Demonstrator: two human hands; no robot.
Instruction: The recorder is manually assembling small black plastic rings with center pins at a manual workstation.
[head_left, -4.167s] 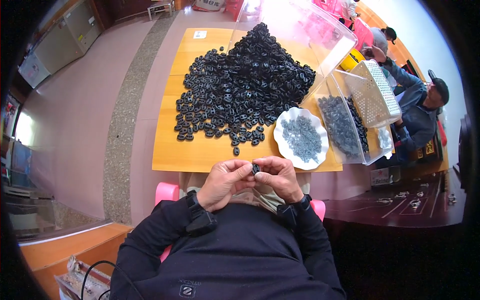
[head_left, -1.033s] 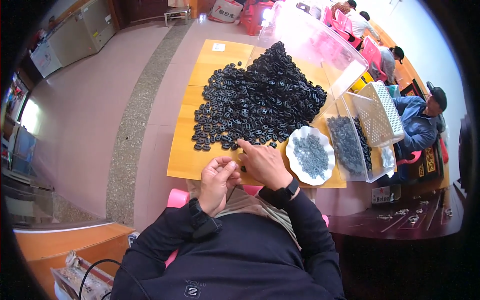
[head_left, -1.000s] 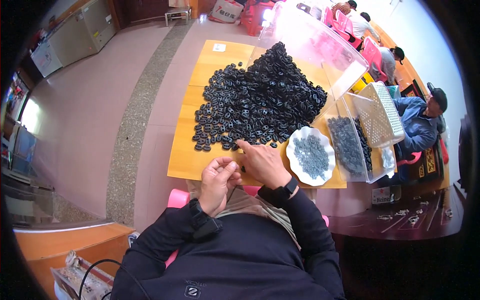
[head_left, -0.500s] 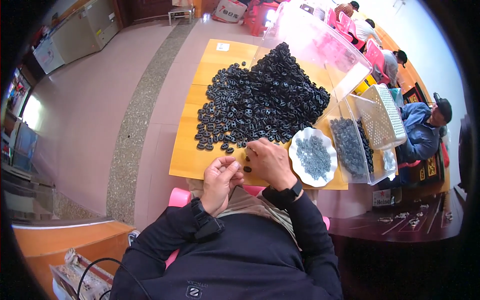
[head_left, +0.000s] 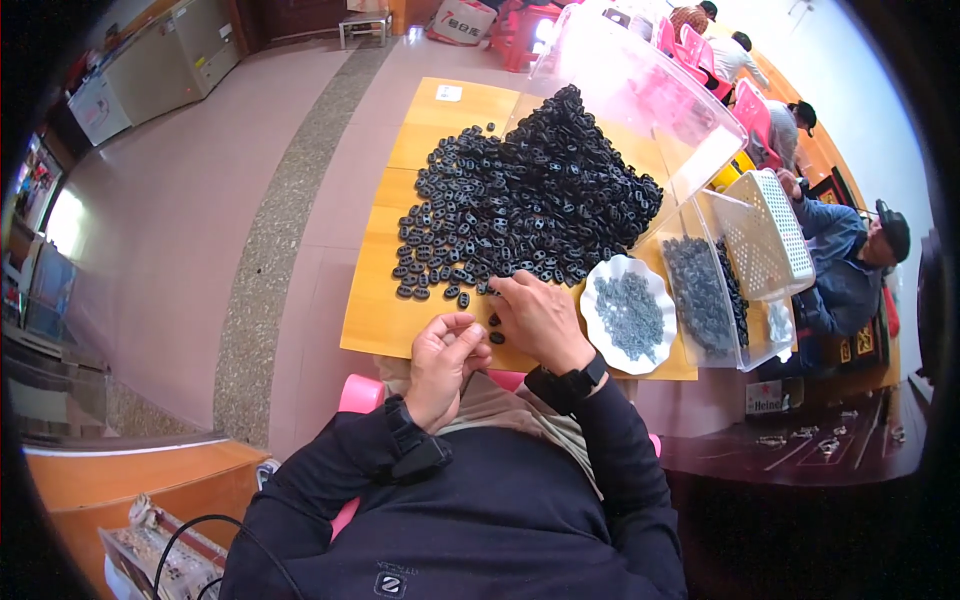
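My left hand hovers at the near table edge, thumb and forefinger pinched together; whatever sits between the tips is too small to name. At the front edge of a heap of small black oval two-holed pieces is my right hand, palm down, its fingers bent inward. Its fingertips reach the nearest pieces, and their grip is partly hidden. Two loose black pieces lie between the hands. Right of my right hand stands a white scalloped dish holding small translucent grey parts.
A clear plastic bin with grey and black parts stands right of the dish, a cream perforated basket on it. A large clear container leans behind the heap. A person in blue sits at the right; several others sit farther back.
My right fingers have shifted slightly forward to the heap's front edge. My left hand keeps its pinch almost in place. The person in blue has raised a hand beside the basket.
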